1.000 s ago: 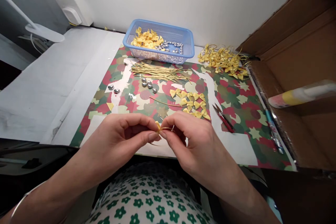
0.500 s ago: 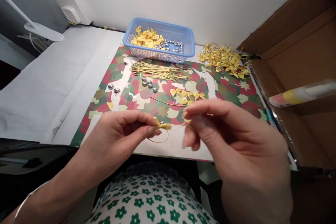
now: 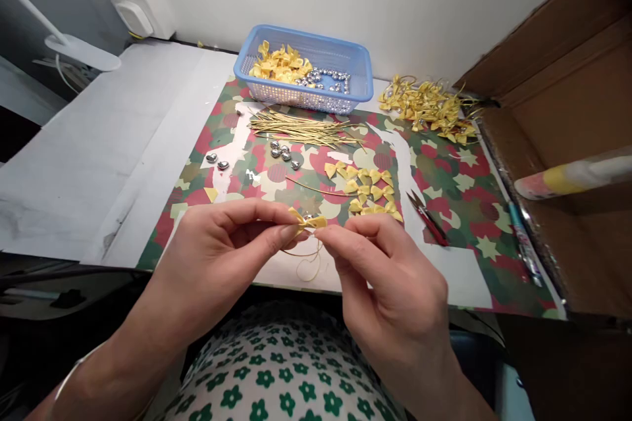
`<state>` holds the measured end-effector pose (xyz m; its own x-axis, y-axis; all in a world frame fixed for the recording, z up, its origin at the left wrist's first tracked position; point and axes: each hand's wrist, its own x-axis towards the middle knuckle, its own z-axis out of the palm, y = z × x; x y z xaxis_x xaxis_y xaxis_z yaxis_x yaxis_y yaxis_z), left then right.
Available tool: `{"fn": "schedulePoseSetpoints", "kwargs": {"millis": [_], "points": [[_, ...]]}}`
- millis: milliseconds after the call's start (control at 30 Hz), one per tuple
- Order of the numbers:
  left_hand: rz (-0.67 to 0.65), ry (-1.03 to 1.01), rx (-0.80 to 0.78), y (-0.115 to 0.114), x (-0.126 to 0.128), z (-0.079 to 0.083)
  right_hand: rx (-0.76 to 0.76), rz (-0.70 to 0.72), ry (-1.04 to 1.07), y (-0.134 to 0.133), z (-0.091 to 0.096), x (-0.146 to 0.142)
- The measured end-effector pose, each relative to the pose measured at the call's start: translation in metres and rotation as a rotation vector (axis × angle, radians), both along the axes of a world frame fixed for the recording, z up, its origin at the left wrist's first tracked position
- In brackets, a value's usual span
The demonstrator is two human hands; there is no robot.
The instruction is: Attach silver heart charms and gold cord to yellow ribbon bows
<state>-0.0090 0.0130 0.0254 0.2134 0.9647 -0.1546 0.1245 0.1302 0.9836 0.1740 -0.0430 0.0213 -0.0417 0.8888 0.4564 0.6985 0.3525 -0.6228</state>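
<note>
My left hand (image 3: 224, 247) pinches a small yellow ribbon bow (image 3: 307, 220) between thumb and forefinger, just above the near table edge. A thin gold cord (image 3: 309, 262) loops down beneath the bow. My right hand (image 3: 388, 273) pinches the bow's right end and the cord, fingers closed. Beyond the hands lie several loose yellow bows (image 3: 368, 189), a bundle of gold cords (image 3: 303, 131) and a few silver heart beads (image 3: 284, 152) on a red and green patterned mat (image 3: 444, 184).
A blue basket (image 3: 306, 67) with yellow bows and silver beads stands at the back. A heap of finished bows (image 3: 429, 108) lies back right. Small red scissors (image 3: 427, 223) and a pen (image 3: 521, 240) lie right. A cardboard box (image 3: 567, 145) walls the right side. A lamp base (image 3: 81, 52) sits far left.
My right hand pulled away to the right and up, drawing the cord out, then came back to the bow. The bow now shows spread open between both hands.
</note>
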Motion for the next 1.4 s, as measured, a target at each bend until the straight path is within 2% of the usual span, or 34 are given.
{"fn": "schedulePoseSetpoints", "kwargs": {"millis": [200, 467, 667, 1200, 1400], "points": [[0.01, -0.027, -0.005, 0.0, 0.0, 0.001, 0.071, 0.022, -0.085, 0.001, 0.001, -0.003], [-0.038, -0.236, -0.25, 0.005, -0.004, -0.008, 0.076, 0.025, -0.113, 0.002, 0.001, 0.0], [-0.033, -0.319, -0.352, 0.006, -0.006, -0.009, 0.085, 0.032, -0.117, 0.002, 0.0, -0.001], [-0.025, -0.33, -0.365, 0.008, -0.005, -0.011, 0.097, 0.023, -0.128, 0.001, 0.0, -0.003], [-0.066, -0.359, -0.346, 0.007, -0.005, -0.013, 0.111, 0.014, -0.153, 0.003, 0.0, -0.006]]}}
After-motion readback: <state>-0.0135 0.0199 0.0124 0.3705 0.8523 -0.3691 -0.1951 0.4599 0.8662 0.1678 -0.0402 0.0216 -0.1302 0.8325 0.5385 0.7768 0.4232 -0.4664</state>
